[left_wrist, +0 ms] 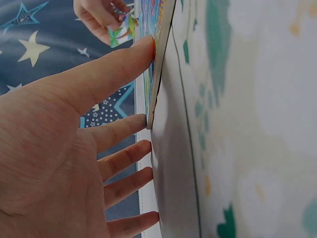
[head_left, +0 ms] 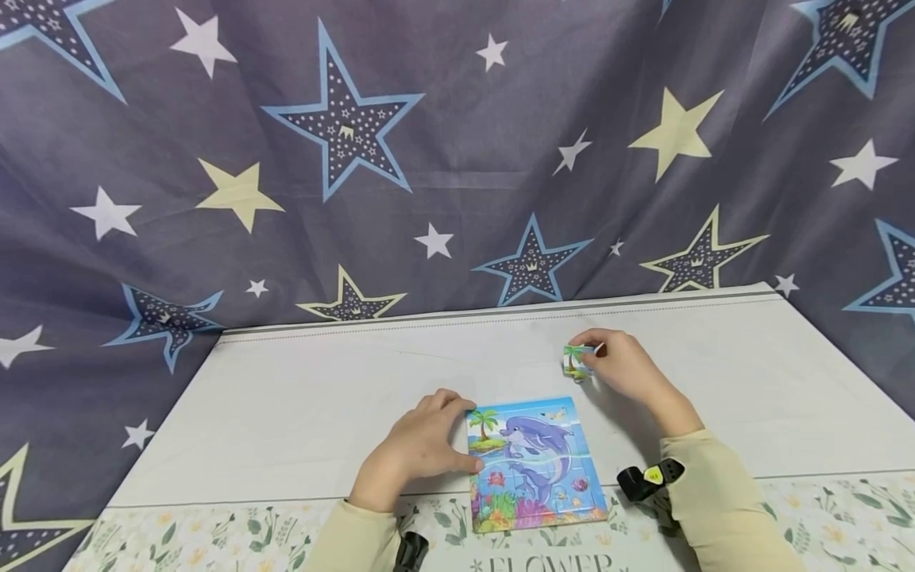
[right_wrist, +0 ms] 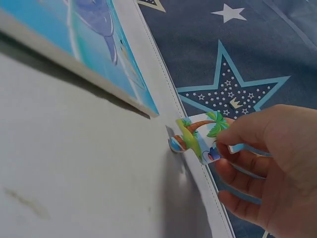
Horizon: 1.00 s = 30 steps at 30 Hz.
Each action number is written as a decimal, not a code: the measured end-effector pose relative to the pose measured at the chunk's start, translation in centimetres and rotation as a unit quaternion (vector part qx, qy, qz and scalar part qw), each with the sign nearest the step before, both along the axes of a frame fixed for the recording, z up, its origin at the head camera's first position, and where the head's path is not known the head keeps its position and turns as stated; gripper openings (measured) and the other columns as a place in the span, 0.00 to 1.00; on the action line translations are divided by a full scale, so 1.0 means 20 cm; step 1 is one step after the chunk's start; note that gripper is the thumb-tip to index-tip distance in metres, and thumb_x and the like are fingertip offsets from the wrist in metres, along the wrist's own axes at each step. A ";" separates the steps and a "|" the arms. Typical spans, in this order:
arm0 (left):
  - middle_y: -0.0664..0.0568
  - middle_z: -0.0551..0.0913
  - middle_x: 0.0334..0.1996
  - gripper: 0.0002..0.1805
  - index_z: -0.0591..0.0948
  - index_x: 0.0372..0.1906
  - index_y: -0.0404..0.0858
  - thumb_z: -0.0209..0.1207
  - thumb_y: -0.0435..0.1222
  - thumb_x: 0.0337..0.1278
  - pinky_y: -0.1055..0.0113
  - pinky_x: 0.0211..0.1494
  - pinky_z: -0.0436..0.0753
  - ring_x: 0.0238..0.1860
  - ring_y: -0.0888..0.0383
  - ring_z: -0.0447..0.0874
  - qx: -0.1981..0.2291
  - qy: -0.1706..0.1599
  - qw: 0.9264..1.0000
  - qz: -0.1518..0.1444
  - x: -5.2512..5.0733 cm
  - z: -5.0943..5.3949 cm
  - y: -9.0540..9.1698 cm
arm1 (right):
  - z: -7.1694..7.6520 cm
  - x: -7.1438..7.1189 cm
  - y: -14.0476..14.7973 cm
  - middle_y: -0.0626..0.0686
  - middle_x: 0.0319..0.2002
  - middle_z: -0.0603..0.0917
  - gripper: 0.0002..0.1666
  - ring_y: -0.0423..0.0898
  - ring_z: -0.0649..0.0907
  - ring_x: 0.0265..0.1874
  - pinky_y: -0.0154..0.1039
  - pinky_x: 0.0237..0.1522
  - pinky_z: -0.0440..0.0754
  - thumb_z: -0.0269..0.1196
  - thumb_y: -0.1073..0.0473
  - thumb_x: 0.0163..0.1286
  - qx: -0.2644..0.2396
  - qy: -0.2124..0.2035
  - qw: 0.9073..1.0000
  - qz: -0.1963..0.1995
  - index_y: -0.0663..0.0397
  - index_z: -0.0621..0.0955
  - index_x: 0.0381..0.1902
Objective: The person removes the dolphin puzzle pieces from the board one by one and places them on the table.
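A square jigsaw puzzle (head_left: 536, 465) with a dolphin picture lies flat in its tray, across the white surface and the flowered strip. At its left side is my left hand (head_left: 422, 445). The left wrist view shows the thumb (left_wrist: 141, 52) resting on the puzzle's edge and the index fingertip at its corner, the other fingers stretched out to the table. Beyond the puzzle's far right corner, my right hand (head_left: 625, 365) pinches a small puzzle piece (right_wrist: 200, 136) printed with a palm tree. That piece is held upright, its lower edge close to the table; whether they touch I cannot tell.
The white table top (head_left: 307, 413) reaches back to a dark curtain (head_left: 457, 159) with stars. Along the front runs a flowered strip (head_left: 236, 528) with printed lettering. A black strap device (head_left: 650, 479) is on the right sleeve.
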<state>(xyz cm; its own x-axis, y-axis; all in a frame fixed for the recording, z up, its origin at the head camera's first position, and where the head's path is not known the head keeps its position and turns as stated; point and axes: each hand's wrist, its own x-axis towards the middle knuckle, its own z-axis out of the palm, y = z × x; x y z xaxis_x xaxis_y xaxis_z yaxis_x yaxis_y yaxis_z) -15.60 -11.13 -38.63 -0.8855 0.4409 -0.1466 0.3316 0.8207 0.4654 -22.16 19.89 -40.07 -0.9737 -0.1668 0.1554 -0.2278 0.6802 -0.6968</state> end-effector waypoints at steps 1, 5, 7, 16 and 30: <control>0.46 0.68 0.65 0.44 0.73 0.67 0.41 0.75 0.50 0.43 0.41 0.66 0.68 0.66 0.44 0.66 0.000 0.000 1.000 0.000 0.00 0.00 0.00 | 0.00 0.00 0.01 0.56 0.37 0.86 0.13 0.46 0.79 0.29 0.40 0.30 0.76 0.59 0.69 0.68 -0.001 0.004 1.000 0.001 0.62 0.84 0.48; 0.46 0.68 0.65 0.44 0.73 0.67 0.40 0.75 0.50 0.43 0.41 0.66 0.68 0.67 0.44 0.66 -0.001 -0.002 1.000 0.000 0.00 0.00 0.00 | 0.00 0.00 0.03 0.62 0.42 0.85 0.14 0.49 0.82 0.32 0.41 0.33 0.78 0.58 0.71 0.67 -0.005 0.015 1.000 0.007 0.65 0.84 0.49; 0.46 0.68 0.65 0.43 0.73 0.67 0.40 0.75 0.50 0.43 0.41 0.67 0.67 0.67 0.44 0.65 -0.001 -0.003 1.000 0.000 0.00 0.00 0.00 | -0.01 0.00 0.04 0.63 0.43 0.85 0.15 0.51 0.82 0.33 0.43 0.34 0.79 0.58 0.72 0.66 0.000 0.018 1.000 0.005 0.66 0.84 0.49; 0.45 0.68 0.65 0.43 0.73 0.67 0.40 0.75 0.49 0.44 0.42 0.67 0.67 0.67 0.44 0.65 0.001 -0.003 1.000 -0.003 0.00 0.00 0.00 | -0.03 -0.01 0.06 0.64 0.42 0.84 0.18 0.55 0.82 0.37 0.45 0.36 0.79 0.64 0.71 0.63 0.012 -0.008 1.000 -0.011 0.68 0.82 0.52; 0.45 0.68 0.65 0.43 0.73 0.67 0.40 0.75 0.49 0.44 0.42 0.68 0.67 0.67 0.45 0.65 0.001 -0.003 1.000 -0.003 0.00 0.00 0.00 | -0.08 -0.02 0.06 0.61 0.35 0.81 0.24 0.50 0.75 0.31 0.41 0.32 0.72 0.69 0.66 0.62 0.013 -0.035 0.999 -0.030 0.70 0.80 0.55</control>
<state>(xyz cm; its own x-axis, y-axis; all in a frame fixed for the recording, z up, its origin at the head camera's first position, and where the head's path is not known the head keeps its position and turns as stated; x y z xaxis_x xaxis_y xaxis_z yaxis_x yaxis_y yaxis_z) -15.62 -11.09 -38.69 -0.8824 0.4459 -0.1502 0.3332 0.8176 0.4695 -22.47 21.10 -41.64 -0.9904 -0.1099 0.0833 -0.1368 0.7088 -0.6920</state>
